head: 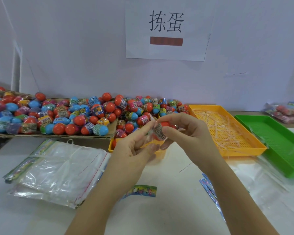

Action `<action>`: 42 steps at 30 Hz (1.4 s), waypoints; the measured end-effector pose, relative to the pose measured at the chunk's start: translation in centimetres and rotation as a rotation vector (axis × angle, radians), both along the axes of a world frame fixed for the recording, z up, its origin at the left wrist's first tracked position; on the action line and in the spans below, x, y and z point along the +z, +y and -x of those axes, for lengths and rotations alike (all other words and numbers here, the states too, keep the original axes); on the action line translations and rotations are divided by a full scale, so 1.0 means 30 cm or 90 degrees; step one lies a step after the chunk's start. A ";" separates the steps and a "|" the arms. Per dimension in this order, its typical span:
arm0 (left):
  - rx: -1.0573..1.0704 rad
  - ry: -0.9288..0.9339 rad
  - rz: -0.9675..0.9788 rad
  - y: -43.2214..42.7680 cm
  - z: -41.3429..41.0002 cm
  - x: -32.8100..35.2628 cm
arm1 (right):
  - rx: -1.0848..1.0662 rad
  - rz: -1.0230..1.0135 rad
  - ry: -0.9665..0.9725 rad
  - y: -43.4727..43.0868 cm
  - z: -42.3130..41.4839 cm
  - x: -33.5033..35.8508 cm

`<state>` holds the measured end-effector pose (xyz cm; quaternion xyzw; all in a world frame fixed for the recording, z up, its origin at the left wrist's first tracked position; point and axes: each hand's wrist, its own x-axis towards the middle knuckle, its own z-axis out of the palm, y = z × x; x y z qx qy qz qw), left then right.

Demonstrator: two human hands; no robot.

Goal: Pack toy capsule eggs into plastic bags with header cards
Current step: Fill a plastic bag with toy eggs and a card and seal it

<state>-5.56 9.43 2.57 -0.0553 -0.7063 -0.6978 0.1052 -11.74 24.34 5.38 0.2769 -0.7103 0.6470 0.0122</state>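
Toy capsule egg (160, 128), red top with a printed label band, held up between both hands over the white tabletop (151, 216), in front of the small yellow plastic tray (111, 145). Left hand (134, 146) fingers (147, 127) pinch the egg and crinkled clear plastic film (150, 139) from the left; right hand (187, 131) fingers closed on the egg from the right, thumb on the label. Big heap of red and blue capsule eggs (71, 114) on flattened brown cardboard (61, 135) at back left, spilling into the small tray. Stack of clear plastic bags with colourful header cards (58, 170) lies front left. Loose colourful header card (140, 191) lies flat between the forearms. Large orange perforated tray (209, 109) to the right holds clear plastic strips (227, 131). Green plastic tray (282, 143) just beside it, further right. White paper sign with black characters (166, 29) on the wall behind.
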 end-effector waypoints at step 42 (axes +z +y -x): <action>0.016 -0.131 -0.370 -0.014 0.028 -0.003 | 0.067 0.032 -0.196 -0.019 -0.011 -0.008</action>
